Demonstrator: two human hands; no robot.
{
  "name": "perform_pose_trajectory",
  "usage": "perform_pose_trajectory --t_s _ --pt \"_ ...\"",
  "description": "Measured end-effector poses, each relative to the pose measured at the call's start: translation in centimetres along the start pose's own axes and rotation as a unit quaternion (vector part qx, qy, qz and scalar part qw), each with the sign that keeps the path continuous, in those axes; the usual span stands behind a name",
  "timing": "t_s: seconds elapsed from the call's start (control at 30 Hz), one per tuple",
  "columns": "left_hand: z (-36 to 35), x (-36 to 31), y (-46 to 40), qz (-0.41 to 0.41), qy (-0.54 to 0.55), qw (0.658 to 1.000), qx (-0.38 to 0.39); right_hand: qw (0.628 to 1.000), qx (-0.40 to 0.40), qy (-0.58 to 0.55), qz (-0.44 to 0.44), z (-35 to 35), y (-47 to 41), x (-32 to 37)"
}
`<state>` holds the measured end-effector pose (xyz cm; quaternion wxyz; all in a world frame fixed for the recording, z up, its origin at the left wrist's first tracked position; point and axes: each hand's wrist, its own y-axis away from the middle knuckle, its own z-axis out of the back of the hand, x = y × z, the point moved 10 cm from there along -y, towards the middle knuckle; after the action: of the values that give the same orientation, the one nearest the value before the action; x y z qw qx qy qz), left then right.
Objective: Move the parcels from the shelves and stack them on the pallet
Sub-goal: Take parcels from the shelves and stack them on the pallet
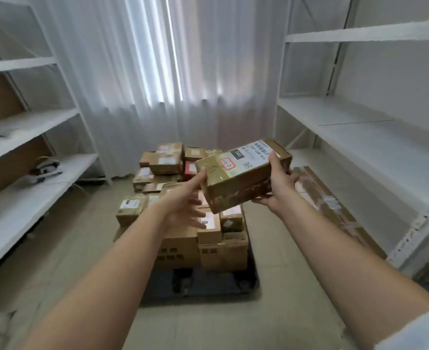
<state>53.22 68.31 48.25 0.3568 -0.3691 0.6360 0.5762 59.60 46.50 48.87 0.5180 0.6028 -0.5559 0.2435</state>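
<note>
- White curtains [173,72] hang behind the dark pallet [203,284], which carries our heap of brown cardboard parcels [183,238].
- Above that heap we hold a tape-wrapped brown parcel with a white label [243,173].
- Our right hand [279,183] grips its far end; our left hand [188,198], fingers spread, touches its near corner.
- White metal shelves [359,127] flank the pallet; a large brown box [334,210] lies on the right.

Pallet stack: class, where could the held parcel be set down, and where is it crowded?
Free: the pallet's bare near edge, in front of the big cartons. Crowded: the stack behind, piled unevenly. The held parcel hangs above it, right hand gripping, left hand touching.
</note>
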Motion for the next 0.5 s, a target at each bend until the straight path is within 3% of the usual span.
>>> perform_pose_trajectory --t_s 0.2,0.5 --pt "14.8 -0.5 3.1 -0.053 0.128 0.984 -0.110 0.987 0.148 0.060 -0.022 -18.4 1.2 -5.7" --pt "36.1 -2.5 0.8 -0.067 0.163 0.944 -0.279 0.937 0.276 0.201 -0.072 -39.6 -4.0 -13.7"
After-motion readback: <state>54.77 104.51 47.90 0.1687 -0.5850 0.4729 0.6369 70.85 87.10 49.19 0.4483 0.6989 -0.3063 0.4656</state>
